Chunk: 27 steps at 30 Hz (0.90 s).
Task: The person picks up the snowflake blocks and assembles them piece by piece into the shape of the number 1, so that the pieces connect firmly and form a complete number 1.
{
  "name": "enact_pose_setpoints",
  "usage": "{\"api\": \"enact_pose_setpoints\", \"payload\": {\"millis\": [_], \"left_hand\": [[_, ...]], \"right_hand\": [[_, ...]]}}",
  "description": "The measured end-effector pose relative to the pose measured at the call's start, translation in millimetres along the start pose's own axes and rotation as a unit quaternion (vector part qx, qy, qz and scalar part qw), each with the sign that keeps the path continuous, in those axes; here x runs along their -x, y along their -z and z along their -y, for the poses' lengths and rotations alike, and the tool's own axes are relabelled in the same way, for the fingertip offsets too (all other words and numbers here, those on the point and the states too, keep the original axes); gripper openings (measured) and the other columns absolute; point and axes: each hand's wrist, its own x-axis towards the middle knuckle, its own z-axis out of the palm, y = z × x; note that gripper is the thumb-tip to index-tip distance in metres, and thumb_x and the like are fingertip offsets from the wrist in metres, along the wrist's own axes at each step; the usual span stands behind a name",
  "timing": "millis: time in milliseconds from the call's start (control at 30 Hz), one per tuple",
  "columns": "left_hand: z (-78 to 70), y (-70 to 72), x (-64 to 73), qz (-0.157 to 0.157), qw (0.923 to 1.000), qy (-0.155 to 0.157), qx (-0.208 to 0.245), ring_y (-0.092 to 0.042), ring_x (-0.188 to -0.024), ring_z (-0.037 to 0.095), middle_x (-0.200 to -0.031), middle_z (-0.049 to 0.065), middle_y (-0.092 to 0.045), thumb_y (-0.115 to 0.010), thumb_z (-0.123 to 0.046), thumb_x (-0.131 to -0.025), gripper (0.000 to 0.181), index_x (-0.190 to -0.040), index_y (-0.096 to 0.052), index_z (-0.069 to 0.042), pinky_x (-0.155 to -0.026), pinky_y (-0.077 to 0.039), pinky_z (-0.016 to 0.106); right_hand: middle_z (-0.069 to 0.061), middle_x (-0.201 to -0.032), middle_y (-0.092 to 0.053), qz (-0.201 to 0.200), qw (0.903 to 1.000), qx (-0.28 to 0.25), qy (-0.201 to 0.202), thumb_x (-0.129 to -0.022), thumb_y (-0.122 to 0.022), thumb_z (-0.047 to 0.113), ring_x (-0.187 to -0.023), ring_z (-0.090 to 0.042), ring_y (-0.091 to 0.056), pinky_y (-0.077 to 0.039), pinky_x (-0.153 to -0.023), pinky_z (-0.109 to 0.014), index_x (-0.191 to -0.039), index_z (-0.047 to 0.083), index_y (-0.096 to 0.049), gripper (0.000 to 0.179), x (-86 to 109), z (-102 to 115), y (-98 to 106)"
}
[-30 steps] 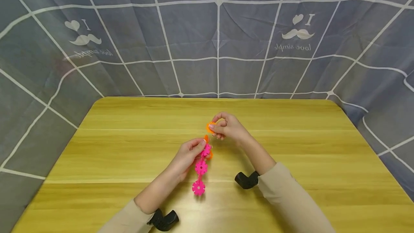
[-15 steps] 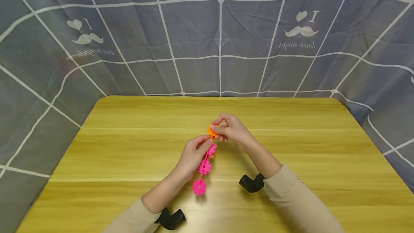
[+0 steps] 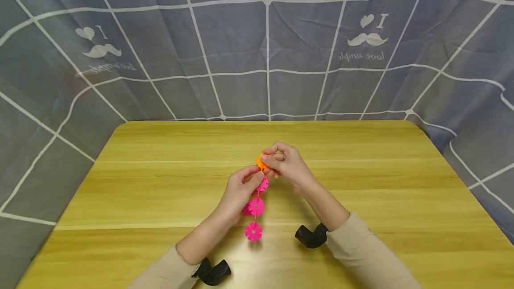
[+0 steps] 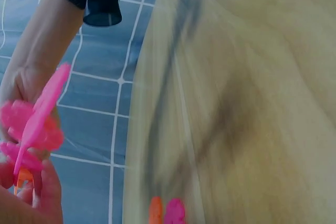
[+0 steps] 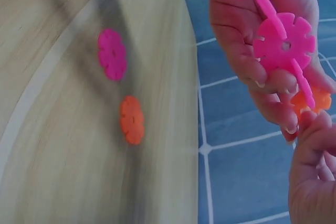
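Left hand (image 3: 241, 191): reached in from the near left, forearm angled forward and inward, wrist above the table (image 3: 361, 155). Thumb and fingers curled in a pinch on the upper part of a pink chain (image 3: 256, 206) of notched discs.

Right hand (image 3: 291, 167): reached in from the near right, set slightly farther forward than the left, forearm slanting inward. Thumb and index finger pinched on an orange disc (image 3: 260, 161); other fingers bent beneath.

Position of pieces: orange disc at the right fingertips, just beyond the left fingertips, the two hands nearly touching. Chain runs from the left fingertips back toward the wearer, its flat discs joined by others set edge-on; the last pink disc (image 3: 253, 232) is at the near end, clear of both hands. Whether orange disc and chain are locked together cannot be told.

Loose pieces, right wrist view: one magenta disc (image 5: 112, 54) and one reddish-orange disc (image 5: 132, 120), side by side on the table, apart from both hands.

Also present: beige sleeves (image 3: 369, 253); a black mount (image 3: 311, 237) at each wrist; grey curtain (image 3: 237, 48) with white lines behind the table.
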Motion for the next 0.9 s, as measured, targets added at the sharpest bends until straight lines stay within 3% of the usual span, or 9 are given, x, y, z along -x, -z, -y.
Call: {"api": "enact_pose_setpoints", "payload": {"millis": [133,300,567,767,833,900], "left_hand": [[-1.7,6.5,-1.5,-0.003,0.999,0.023,0.038,-0.062,-0.084,0.008,-0.105,0.015,-0.065,-0.054,-0.004,-0.093,0.035,-0.126,-0.05,0.009,-0.074,-0.051,0.019],[-8.5,13.7,-3.4,-0.002,0.9935,0.066,0.093,-0.061,-0.076,0.006,-0.094,0.004,-0.065,-0.055,-0.002,-0.092,0.038,-0.128,-0.047,0.008,-0.07,-0.051,0.016],[-10.8,26.6,-3.3,-0.022,0.9902,0.11,0.084,-0.047,-0.053,0.004,-0.081,-0.003,-0.061,-0.052,-0.012,-0.095,0.032,-0.122,-0.052,0.005,-0.048,-0.039,0.011],[-11.2,34.2,-4.5,-0.033,0.9889,0.124,0.075,-0.047,-0.049,0.003,-0.08,-0.003,-0.063,-0.05,-0.015,-0.097,0.032,-0.125,-0.05,0.002,-0.048,-0.041,0.011],[-11.7,37.4,-4.4,-0.036,0.9887,0.125,0.075,-0.049,-0.051,0.003,-0.086,-0.001,-0.066,-0.049,-0.015,-0.097,0.033,-0.126,-0.05,0.002,-0.051,-0.043,0.011],[-11.2,40.9,-2.8,-0.041,0.9885,0.128,0.069,-0.046,-0.05,0.003,-0.089,0.0,-0.067,-0.049,-0.015,-0.098,0.032,-0.126,-0.051,0.001,-0.049,-0.04,0.011]], "right_hand": [[-0.004,-0.068,-0.062,0.024,0.9995,-0.014,-0.016,-0.092,-0.054,-0.001,-0.054,-0.008,-0.054,-0.046,-0.051,-0.015,-0.114,-0.013,-0.05,0.025,-0.5,-2.3,2.3],[-0.002,-0.071,-0.061,0.017,0.9996,-0.008,-0.022,-0.09,-0.056,-0.002,-0.057,-0.009,-0.052,-0.047,-0.055,-0.016,-0.117,-0.014,-0.052,0.03,-0.9,-6.4,1.2],[-0.002,-0.069,-0.061,0.007,0.9999,0.009,-0.011,-0.086,-0.062,-0.003,-0.057,-0.013,-0.052,-0.051,-0.059,-0.022,-0.113,-0.01,-0.058,0.029,-4.1,-11.1,-14.5],[-0.005,-0.073,-0.063,0.036,0.9985,0.001,-0.041,-0.089,-0.061,0.002,-0.058,-0.015,-0.052,-0.048,-0.057,-0.02,-0.119,-0.008,-0.055,0.032,-12.5,-15.1,-12.5],[-0.009,-0.076,-0.063,0.041,0.9979,0.022,-0.046,-0.09,-0.06,0.006,-0.057,-0.015,-0.051,-0.046,-0.055,-0.02,-0.12,-0.008,-0.055,0.033,-14.5,-19.6,-9.5],[-0.013,-0.075,-0.062,0.052,0.9947,0.077,-0.045,-0.09,-0.061,0.007,-0.055,-0.016,-0.05,-0.043,-0.051,-0.021,-0.118,-0.007,-0.056,0.032,-15.4,-27.7,-6.9]]}}
